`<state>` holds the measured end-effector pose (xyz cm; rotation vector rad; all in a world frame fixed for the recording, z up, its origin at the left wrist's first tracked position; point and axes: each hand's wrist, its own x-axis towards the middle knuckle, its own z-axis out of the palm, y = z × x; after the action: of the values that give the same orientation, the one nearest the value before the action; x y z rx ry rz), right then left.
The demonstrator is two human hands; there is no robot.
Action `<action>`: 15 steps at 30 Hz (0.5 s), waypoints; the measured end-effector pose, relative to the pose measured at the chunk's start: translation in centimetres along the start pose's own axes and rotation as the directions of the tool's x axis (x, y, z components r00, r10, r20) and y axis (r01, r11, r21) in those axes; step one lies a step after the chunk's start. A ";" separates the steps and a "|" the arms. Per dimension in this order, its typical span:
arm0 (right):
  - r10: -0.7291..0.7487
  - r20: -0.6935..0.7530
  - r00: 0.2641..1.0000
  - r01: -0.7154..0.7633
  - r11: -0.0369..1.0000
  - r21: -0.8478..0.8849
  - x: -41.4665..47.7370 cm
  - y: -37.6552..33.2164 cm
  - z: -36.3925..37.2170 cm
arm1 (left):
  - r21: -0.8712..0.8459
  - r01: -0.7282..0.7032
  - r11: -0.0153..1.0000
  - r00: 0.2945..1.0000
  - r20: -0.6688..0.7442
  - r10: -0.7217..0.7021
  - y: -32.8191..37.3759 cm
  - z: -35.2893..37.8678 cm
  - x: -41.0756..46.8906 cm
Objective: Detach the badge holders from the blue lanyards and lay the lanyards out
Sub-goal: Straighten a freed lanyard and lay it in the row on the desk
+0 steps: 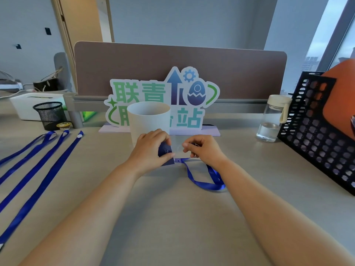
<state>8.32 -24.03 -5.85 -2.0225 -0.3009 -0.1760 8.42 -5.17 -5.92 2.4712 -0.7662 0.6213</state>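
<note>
Lanyard (203,185): blue woven ribbon, smooth, faint sheen.
Badge holder (177,144): clear plastic, glossy.
Desk (172,217): pale, matt, smooth.
Pen pot (50,115): black metal mesh.
Cup (148,120): white, matt.
Bottle (270,120): clear, glossy.
Partition (134,64): brown cloth, matt.
Basket (311,131): black perforated plastic.

This is an office. A pale desk surface (172,217) ends at a fabric-covered partition screen (180,72) on a grey rail, the kind that divides workstations. A black mesh pen cup (50,115) stands at the left, and a black perforated file rack (311,131) at the right. Blue lanyards (38,169) (badge straps) lie on the surface. A tall window (326,45) looks onto city buildings.
</note>
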 end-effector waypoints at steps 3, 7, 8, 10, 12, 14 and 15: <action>0.002 -0.036 0.999 -0.003 1.000 -0.021 -0.1 0.1 0.2 | 0.015 -0.005 1.000 1.000 0.021 0.005 0.0 0.0 -0.1; -0.008 -0.048 0.999 0.004 0.996 -0.086 -0.3 0.0 0.2 | 0.007 -0.026 1.000 0.999 0.037 0.025 0.1 0.0 -0.1; -0.007 -0.036 0.999 0.004 0.996 -0.086 -0.4 0.0 0.2 | 0.008 -0.030 1.000 0.999 0.043 0.029 0.1 -0.1 -0.1; -0.004 0.001 1.000 0.004 0.997 -0.080 -0.6 0.0 0.3 | 0.010 -0.036 0.999 0.998 0.054 0.035 0.3 -0.2 0.0; -0.003 0.033 0.999 0.006 0.997 -0.077 -0.8 0.1 0.4 | 0.009 -0.041 0.999 0.997 0.064 0.041 0.4 -0.3 0.0; -0.007 0.055 0.998 0.011 0.997 -0.082 -0.9 0.2 0.4 | 0.016 -0.048 0.999 0.996 0.071 0.047 0.4 -0.5 0.0; -0.011 0.067 0.998 0.017 0.996 -0.086 -1.0 0.2 0.4 | 0.022 -0.050 0.999 0.996 0.073 0.048 0.4 -0.5 0.0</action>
<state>7.44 -23.84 -6.43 -2.1155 -0.3544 -0.1331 8.02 -5.20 -5.41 2.5152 -0.8540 0.5641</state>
